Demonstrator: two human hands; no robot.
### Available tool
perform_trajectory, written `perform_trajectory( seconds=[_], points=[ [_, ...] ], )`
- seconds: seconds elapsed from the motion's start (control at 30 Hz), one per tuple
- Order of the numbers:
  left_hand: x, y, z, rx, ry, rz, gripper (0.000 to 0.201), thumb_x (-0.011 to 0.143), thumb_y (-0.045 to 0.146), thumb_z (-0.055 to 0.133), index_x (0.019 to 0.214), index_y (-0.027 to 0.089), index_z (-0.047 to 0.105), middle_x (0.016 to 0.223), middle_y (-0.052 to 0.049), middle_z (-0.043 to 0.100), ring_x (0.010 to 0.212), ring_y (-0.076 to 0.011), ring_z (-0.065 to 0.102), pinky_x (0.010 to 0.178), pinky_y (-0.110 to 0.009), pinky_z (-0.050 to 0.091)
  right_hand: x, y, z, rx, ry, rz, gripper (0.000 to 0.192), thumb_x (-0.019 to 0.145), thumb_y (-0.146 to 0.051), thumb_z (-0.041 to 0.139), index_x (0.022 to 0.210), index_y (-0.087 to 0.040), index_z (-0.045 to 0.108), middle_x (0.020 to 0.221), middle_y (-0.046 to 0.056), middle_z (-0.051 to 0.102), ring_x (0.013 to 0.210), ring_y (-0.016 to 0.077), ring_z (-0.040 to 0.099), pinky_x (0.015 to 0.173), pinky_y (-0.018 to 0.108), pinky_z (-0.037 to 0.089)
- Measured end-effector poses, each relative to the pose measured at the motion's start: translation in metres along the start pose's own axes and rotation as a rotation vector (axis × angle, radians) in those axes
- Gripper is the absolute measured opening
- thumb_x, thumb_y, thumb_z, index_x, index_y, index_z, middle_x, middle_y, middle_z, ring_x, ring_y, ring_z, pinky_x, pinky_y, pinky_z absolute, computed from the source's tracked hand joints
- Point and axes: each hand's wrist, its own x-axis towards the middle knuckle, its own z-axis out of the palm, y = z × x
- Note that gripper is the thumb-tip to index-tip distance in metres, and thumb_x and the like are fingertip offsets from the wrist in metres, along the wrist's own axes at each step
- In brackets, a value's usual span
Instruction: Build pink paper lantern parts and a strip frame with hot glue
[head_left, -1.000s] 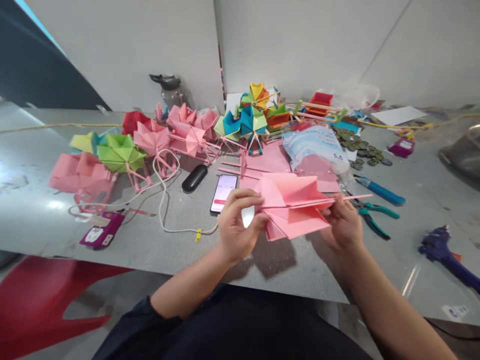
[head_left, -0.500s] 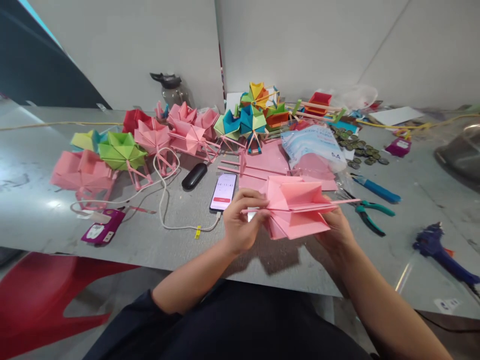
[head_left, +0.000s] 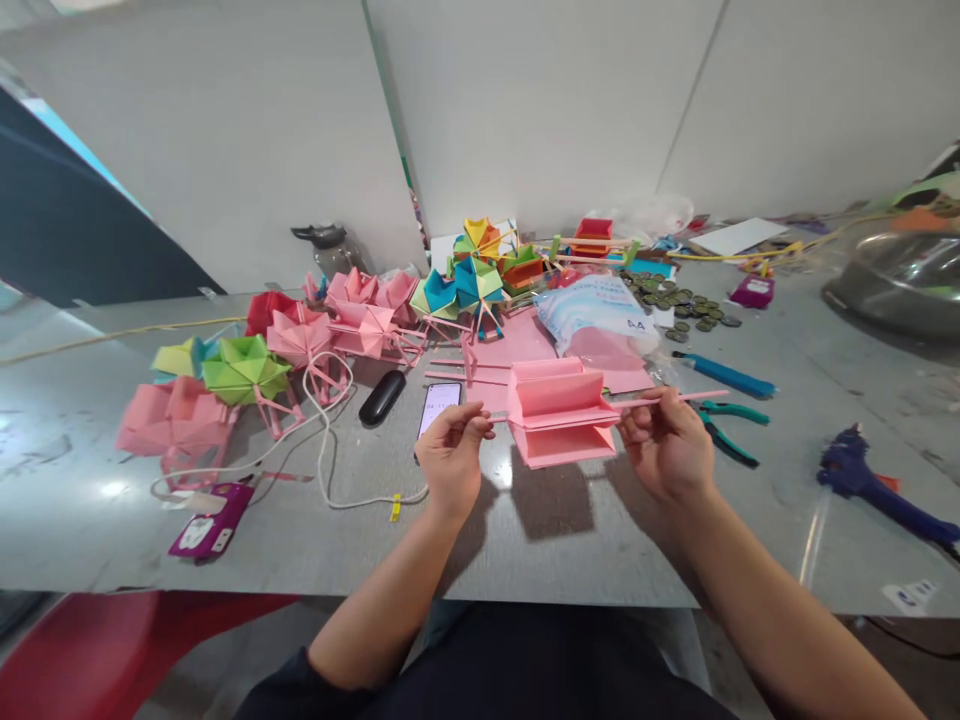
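I see both hands up over the near half of the grey table (head_left: pixel 225 540), with a pink folded paper wheel (head_left: pixel 561 415) hanging between them on a thin pink stick (head_left: pixel 675 398). My left hand (head_left: pixel 450 455) has its fingertips pinched together on the stick's left end, just beside the wheel's edge. My right hand (head_left: pixel 667 445) is closed on the stick to the right of the wheel, and the stick's free end juts past the knuckles toward the pliers (head_left: pixel 724 425).

The wheel is lifted off the tabletop; its shadow falls on bare surface right under it. That bare patch runs down to the table's near edge, so there is room below and toward me.

Farther back it is tight: a phone (head_left: pixel 437 403) sits just behind the left hand, with a white cable (head_left: pixel 330 470) looping to the left (it curls near the wrist). The blue glue gun (head_left: pixel 874 485) lies well off to the right.
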Motion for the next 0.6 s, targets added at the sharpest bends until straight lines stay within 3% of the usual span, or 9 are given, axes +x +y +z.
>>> perform_trajectory(
  seconds=[0.13, 0.3, 0.47, 0.6],
  points=[
    [0.003, 0.006, -0.011, 0.165, 0.004, 0.084, 0.037, 0.088, 0.056, 0.087, 0.089, 0.019, 0.084, 0.075, -0.004, 0.081, 0.058, -0.0152, 0.073, 0.053, -0.026, 0.062, 0.000, -0.004, -0.003, 0.003, 0.055, -0.047, 0.044, 0.073, -0.054, 0.095, 0.079, -0.021, 0.068, 0.055, -0.007, 0.054, 0.043, 0.0075, 0.045, 0.045, 0.022, 0.045],
    [0.021, 0.027, -0.045, 0.491, 0.008, 0.235, 0.025, 0.094, 0.045, 0.081, 0.092, 0.020, 0.084, 0.079, -0.003, 0.081, 0.064, -0.0165, 0.074, 0.062, -0.027, 0.062, 0.008, -0.013, -0.012, 0.014, 0.179, -0.120, 0.033, 0.084, -0.048, 0.086, 0.075, -0.022, 0.068, 0.053, -0.006, 0.050, 0.042, 0.0101, 0.041, 0.040, 0.026, 0.040],
    [0.052, 0.045, -0.078, 0.847, -0.110, 0.130, 0.025, 0.096, 0.040, 0.069, 0.095, 0.020, 0.084, 0.072, -0.002, 0.078, 0.066, -0.0184, 0.073, 0.069, -0.029, 0.059, 0.012, -0.019, -0.015, -0.014, 0.275, -0.198, 0.029, 0.094, -0.041, 0.072, 0.073, -0.021, 0.071, 0.051, -0.003, 0.047, 0.041, 0.0110, 0.036, 0.038, 0.028, 0.032],
    [0.083, 0.034, -0.079, 0.908, -0.271, 0.015, 0.031, 0.094, 0.044, 0.067, 0.104, 0.018, 0.081, 0.093, -0.007, 0.083, 0.079, -0.0213, 0.075, 0.070, -0.029, 0.058, 0.007, -0.021, -0.005, -0.033, 0.321, -0.217, 0.030, 0.095, -0.037, 0.074, 0.073, -0.018, 0.067, 0.051, -0.003, 0.052, 0.040, 0.0095, 0.041, 0.040, 0.024, 0.036]
  ],
)
